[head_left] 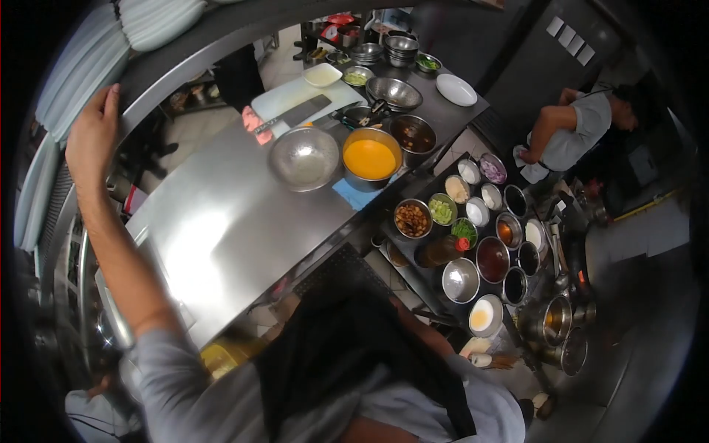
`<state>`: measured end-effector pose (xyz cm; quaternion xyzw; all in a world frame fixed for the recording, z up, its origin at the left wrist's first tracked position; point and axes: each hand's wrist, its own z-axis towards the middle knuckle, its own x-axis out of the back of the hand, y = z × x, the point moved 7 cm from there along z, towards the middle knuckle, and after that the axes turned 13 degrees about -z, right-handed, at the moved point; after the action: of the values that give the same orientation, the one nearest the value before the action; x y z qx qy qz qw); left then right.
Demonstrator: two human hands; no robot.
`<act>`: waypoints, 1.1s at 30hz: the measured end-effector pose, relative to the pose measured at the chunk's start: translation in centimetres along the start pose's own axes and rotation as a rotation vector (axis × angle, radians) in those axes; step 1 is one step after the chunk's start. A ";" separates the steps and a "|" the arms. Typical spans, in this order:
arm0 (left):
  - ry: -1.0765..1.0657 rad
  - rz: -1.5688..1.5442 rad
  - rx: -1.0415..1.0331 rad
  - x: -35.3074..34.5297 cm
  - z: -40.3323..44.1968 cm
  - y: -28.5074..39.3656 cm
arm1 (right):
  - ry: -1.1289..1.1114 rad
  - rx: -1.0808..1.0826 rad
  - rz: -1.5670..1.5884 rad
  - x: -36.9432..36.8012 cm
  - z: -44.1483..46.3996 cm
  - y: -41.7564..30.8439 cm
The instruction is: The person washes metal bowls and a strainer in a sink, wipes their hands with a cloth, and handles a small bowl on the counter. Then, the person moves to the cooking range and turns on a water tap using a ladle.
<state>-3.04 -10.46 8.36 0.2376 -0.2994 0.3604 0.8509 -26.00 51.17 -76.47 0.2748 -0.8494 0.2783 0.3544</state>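
My left hand (pixel 92 140) is raised at the far left against a stack of pale plates (pixel 81 74) on a metal shelf. Its thumb points up, and the other fingers look bent around the plates' rims, partly hidden. My right forearm (pixel 425 332) bends in front of my body; the dark apron hides the right hand. On the steel table (pixel 229 214) stand a metal bowl (pixel 304 159) and a pot of orange liquid (pixel 371 159). Beside them, a broad knife (pixel 299 112) lies on a white cutting board (pixel 332 96).
On the right, a lower station holds several bowls of chopped ingredients (pixel 413 219) and sauces (pixel 492 258), plus a red-capped bottle (pixel 447 251). A co-worker (pixel 576 129) bends at the back right. A white oval plate (pixel 456 90) lies near the table's far corner.
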 end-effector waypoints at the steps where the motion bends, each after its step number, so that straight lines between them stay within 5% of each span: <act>1: -0.001 -0.014 0.018 0.1 0.1 -0.1 | -0.005 -0.033 0.044 1.2 -0.5 0.7; 20: -0.057 -0.046 0.070 -1.6 2.5 -4.7 | -0.111 -0.123 0.205 6.9 -3.8 12.6; 26: -0.117 0.039 0.122 -1.7 2.4 -4.4 | -0.095 0.079 0.241 9.3 -0.9 8.2; 33: 0.026 0.103 0.079 0.2 0.2 -2.0 | 0.023 0.563 0.355 17.0 4.3 -7.5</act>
<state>-1.49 -11.75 8.30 0.2507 -0.2854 0.4182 0.8251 -33.12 38.51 -64.07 0.2065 -0.7697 0.5627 0.2199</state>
